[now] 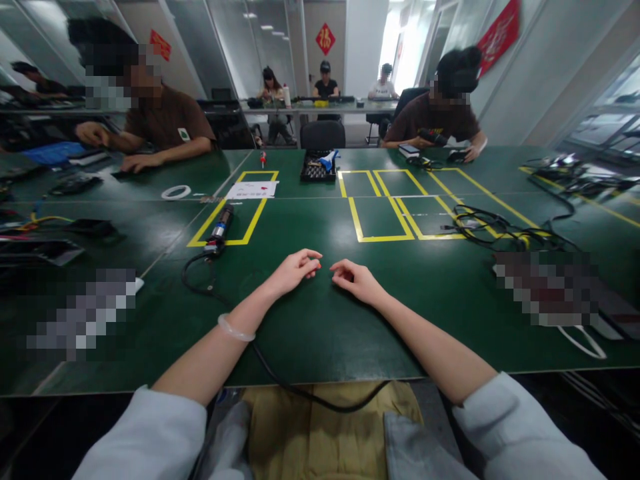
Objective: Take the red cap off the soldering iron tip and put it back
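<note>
My left hand (pixel 299 272) rests just above or on the green table, its index finger stretched out and the others loosely bent. A tiny red spot shows at its fingertips; I cannot tell what it is. My right hand (pixel 357 279) lies opposite, fingers loosely curved and apart, with a small gap between the two hands. No tool is in either hand. To the left of my left hand, a dark cylindrical electric screwdriver (pixel 220 227) lies on a yellow taped outline. Its black cable (pixel 270 367) passes under my left forearm and over the table's front edge.
A black tray (pixel 319 167) with small parts stands beyond my hands, near a white paper sheet (pixel 253 190). Coiled black cables (pixel 480 223) lie at right, a white tape ring (pixel 176 193) at left. Co-workers sit across the table (pixel 300 320) and farther back.
</note>
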A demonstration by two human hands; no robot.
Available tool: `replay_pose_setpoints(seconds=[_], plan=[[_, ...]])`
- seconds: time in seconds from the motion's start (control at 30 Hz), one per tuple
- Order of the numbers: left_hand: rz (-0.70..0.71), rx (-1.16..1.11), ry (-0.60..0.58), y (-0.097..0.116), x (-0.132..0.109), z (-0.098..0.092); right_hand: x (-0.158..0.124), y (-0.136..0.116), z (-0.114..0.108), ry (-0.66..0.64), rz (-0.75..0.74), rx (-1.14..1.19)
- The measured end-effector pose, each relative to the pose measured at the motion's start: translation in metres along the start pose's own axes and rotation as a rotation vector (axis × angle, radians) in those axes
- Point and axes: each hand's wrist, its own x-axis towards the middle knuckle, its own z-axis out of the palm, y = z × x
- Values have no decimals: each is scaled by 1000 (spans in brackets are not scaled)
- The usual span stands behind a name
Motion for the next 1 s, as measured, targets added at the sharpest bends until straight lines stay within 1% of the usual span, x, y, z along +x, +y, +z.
replay_pose_setpoints(seconds=[0.03, 0.1, 0.2, 0.27, 0.43, 0.63, 0.73, 0.8, 0.87, 1.0], plan=[[8, -42, -43, 2, -2, 9, 0, 0, 1, -21, -14, 25], [24, -85, -119, 2, -6, 21, 0, -1, 3, -63, -38, 54], [32, -109, -175, -1, -9, 26, -1, -3, 5, -93, -52, 40], [32, -120, -161, -2, -10, 26, -1, -4, 5, -90, -49, 20], [61, -69, -63, -2, -12, 25, 0, -2, 3, -24, -25, -51], [85, 4, -33, -6, -14, 26, 0, -2, 2, 31, -59, -95], [88, 4, -17, -7, -14, 26, 0, -4, 2, 39, -68, -97], [85, -9, -27, -6, -14, 26, 0, -4, 2, 36, -53, -71], [90, 7, -39, -4, -16, 27, 0, -1, 1, 36, -13, 5], [145, 91, -45, 2, -20, 30, 2, 5, 2, 34, 64, 165]])
